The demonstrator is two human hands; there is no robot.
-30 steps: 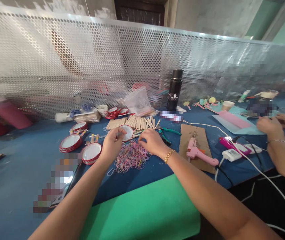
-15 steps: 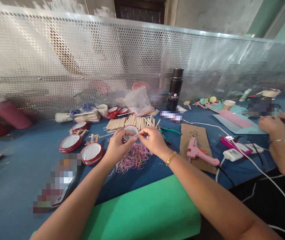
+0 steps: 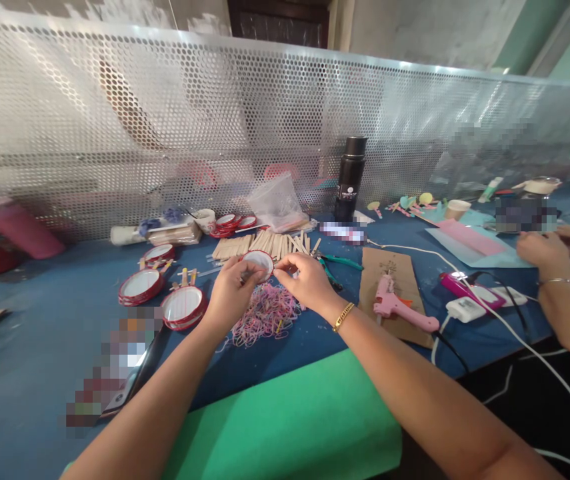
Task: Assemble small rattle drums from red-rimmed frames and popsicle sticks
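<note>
My left hand is closed around the near left side of a round white disc with a red rim, held tilted above the table. My right hand is pinched at the disc's right edge; anything between its fingertips is too small to make out. Right below both hands lies a heap of pink and purple rubber bands. Similar red-rimmed discs lie to the left in small stacks. Flat wooden sticks are spread just behind the hands.
Green-handled pliers lie right of the sticks. A pink glue gun rests on cardboard, with cables around it. A black bottle stands by the perforated metal screen. Another person's hands are at far right.
My right hand has come up from the rubber bands to the disc's edge. My left hand has moved slightly right with the disc, and its fingers have curled in.
</note>
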